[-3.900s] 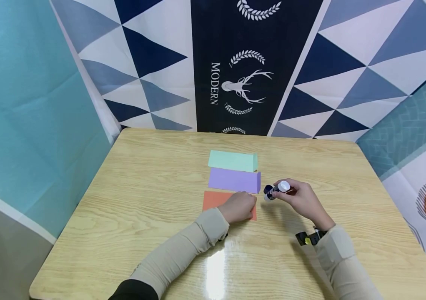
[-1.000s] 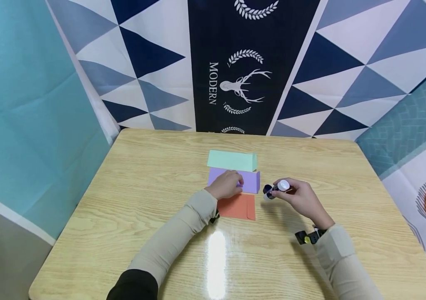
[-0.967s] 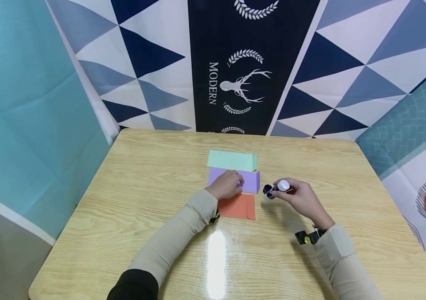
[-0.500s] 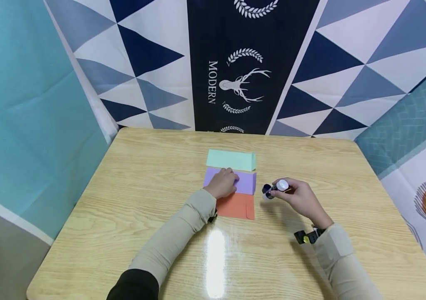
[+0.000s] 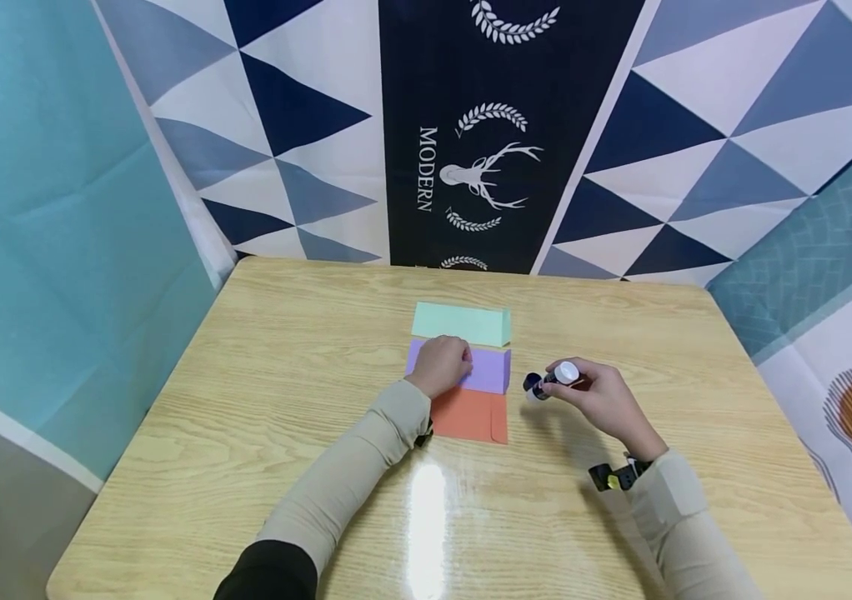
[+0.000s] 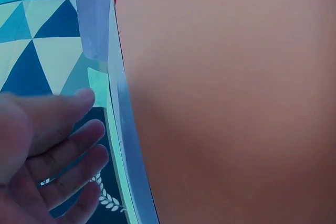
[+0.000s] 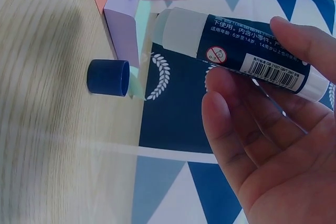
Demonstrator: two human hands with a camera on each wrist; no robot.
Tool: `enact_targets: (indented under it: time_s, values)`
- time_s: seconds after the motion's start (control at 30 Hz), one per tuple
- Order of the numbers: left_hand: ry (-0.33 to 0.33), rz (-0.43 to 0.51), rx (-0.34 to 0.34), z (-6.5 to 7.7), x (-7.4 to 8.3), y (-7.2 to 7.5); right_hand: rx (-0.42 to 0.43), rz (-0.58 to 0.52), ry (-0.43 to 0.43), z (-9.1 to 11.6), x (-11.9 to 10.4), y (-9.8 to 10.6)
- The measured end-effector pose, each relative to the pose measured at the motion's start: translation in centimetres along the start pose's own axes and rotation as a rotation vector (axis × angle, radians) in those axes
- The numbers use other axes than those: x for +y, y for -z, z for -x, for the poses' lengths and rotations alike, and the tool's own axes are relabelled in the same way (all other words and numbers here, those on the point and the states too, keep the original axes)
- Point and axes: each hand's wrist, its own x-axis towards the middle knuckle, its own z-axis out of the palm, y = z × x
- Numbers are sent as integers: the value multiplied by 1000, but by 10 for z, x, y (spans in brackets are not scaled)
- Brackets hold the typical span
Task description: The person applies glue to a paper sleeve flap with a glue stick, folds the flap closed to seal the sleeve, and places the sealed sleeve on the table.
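Note:
In the head view, my left hand (image 5: 441, 367) lies over the left part of a purple paper (image 5: 489, 372), its fingers loosely bent. A raised folded flap marks the paper's right end. Right below it is an orange paper (image 5: 471, 415) with a flap folded flat; beyond it lies a mint green paper (image 5: 462, 322). The left wrist view shows the left hand's fingers (image 6: 68, 166) relaxed and apart. My right hand (image 5: 606, 400) grips an uncapped glue stick (image 7: 252, 51) between thumb and fingers, above the table. Its dark blue cap (image 7: 107, 77) rests on the wood beneath.
The wooden table (image 5: 283, 375) extends on all sides of the papers. A patterned cloth (image 5: 306, 125) hangs behind its far edge, and a teal cloth (image 5: 58, 208) hangs at the left.
My left hand has gone from the orange paper to the purple one. The purple paper has shifted slightly left and nearer, up against the orange. My right hand keeps holding the glue stick in place.

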Motion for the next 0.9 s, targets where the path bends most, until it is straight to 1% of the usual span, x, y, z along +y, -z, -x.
enact_targets:
  time_s: [0.07,0.1,0.17,0.3,0.4,0.5,0.77,0.9]
  values:
    - [9,2,39,0,0,0,-1,2,0,0,0,0]
    - [12,7,47,0,0,0,-1,3,1,0,0,0]
    - [17,4,39,0,2,0,-2,2,1,0,1,-1]
    - [5,-9,-49,-2,4,-1,-1,5,2,0,0,-1]
    - [-13,-47,-120,-3,3,-3,-1,4,1,-1,0,-1]
    - [-23,-89,-165,-2,2,-5,-3,-5,-1,-1,0,-2]
    - [-40,-131,-216,-2,4,1,8,-6,17,-7,2,-2]
    - [-83,-144,-223,-5,6,2,5,-4,16,-13,-2,0]
